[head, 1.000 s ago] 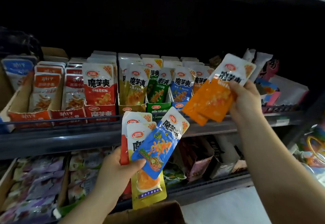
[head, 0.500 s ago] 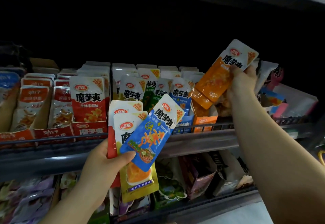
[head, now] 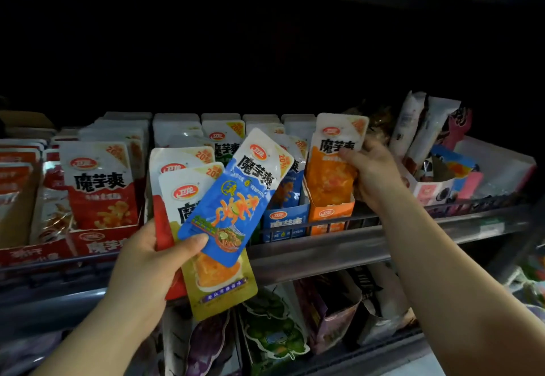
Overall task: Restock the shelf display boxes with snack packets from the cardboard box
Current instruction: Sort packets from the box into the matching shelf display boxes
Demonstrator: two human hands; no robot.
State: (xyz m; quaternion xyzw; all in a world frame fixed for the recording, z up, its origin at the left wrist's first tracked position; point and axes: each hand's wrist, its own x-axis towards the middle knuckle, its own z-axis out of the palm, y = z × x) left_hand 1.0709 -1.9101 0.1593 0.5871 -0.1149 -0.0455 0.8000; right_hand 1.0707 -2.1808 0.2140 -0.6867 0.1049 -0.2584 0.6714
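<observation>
My left hand [head: 141,260] grips a fan of snack packets in front of the shelf: a blue packet [head: 236,195] on top, a yellow packet [head: 218,281] under it and a red packet [head: 160,222] behind. My right hand [head: 374,175] holds an orange packet [head: 333,169] standing upright inside the orange display box [head: 330,213] on the upper shelf. Beside it stand a blue display box [head: 284,223] and a red display box [head: 97,243], both filled with packets. The cardboard box is out of view.
A wire rail [head: 324,228] runs along the upper shelf's front edge. Mixed snacks in a white box [head: 433,189] crowd the shelf to the right of my right hand. The lower shelf holds purple and green bags [head: 274,331]. The shelf back is dark.
My right hand came down and left with the orange packet, from tilted above the shelf to upright in the orange box. My left hand's fan of packets rose slightly in view.
</observation>
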